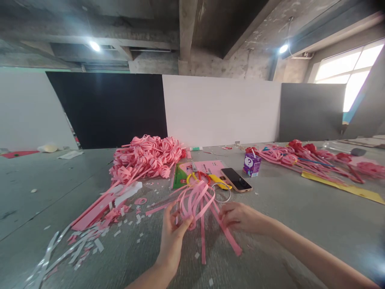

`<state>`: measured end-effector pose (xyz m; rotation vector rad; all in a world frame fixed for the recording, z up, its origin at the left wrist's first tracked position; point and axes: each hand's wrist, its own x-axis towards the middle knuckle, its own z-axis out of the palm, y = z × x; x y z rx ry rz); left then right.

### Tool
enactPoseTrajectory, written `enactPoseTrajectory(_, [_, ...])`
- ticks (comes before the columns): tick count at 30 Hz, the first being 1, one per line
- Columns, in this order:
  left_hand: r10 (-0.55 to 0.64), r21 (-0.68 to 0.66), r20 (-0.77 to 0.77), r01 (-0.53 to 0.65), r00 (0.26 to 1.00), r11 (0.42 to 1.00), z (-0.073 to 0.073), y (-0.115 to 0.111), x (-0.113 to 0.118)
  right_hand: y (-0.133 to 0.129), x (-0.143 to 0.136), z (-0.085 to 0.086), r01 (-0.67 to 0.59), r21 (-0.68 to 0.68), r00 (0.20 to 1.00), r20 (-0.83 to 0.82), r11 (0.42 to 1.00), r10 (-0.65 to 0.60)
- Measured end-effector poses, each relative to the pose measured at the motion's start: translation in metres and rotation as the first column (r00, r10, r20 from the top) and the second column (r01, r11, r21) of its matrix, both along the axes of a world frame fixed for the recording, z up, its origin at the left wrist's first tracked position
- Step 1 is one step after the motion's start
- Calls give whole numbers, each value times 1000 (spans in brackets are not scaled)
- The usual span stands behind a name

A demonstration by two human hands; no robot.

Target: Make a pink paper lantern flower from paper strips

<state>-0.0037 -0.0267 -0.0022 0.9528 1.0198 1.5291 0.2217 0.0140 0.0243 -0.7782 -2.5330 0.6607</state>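
Looped strips (192, 200) at lower centre are reading as paper: matt, smooth faces. Pile (147, 156) left of centre is showing the same pink matt paper. Silver strips (49, 251) at lower left are shining like foil or glossy plastic, can't tell which. Ring (230, 194) near centre is looking like bare metal. Yellow handle (221, 181) beside it is looking like smooth plastic. Phone (236, 179) is showing a glossy, reflecting screen. Counter (315, 216) is looking matt, lightly textured. Ceiling beam (188, 28) at top centre is showing rough concrete.
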Motion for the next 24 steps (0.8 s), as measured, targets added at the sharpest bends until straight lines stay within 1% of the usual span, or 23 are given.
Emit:
enactPoseTrajectory(3, [17,59,-30,-16,999,998,-1,1,0,2,0,-4,34,-25,998,-50,999,-36])
enactPoseTrajectory(6, [-26,107,-103,37,994,994,-1,1,0,1,-1,-4,81,3,993,-90,997,-81])
enactPoseTrajectory(9, [-67,128,-134,84,989,988,-1,2,0,-1,-2,0,123,48,988,-96,991,-118])
enactPoseTrajectory(12, [-74,121,-144,92,987,988,-1,1,0,-2,-3,4,127,83,989,-80,988,-120])
enactPoseTrajectory(14, [-84,108,-156,101,984,989,0,1,0,-3,-5,5,118,81,990,-83,990,-111])
enactPoseTrajectory(16, [-86,95,-175,104,981,990,1,0,0,-3,-8,4,119,89,988,-108,989,-110])
enactPoseTrajectory(19, [-89,80,-220,109,971,991,1,1,1,-6,-13,5,142,139,982,-145,980,-122])
enactPoseTrajectory(22, [-71,74,-245,91,967,993,-3,3,0,-11,-19,9,138,170,980,-163,976,-110])
enactPoseTrajectory(24, [-49,65,-249,68,967,996,-7,4,-1,-15,-22,11,104,153,984,-162,983,-79])
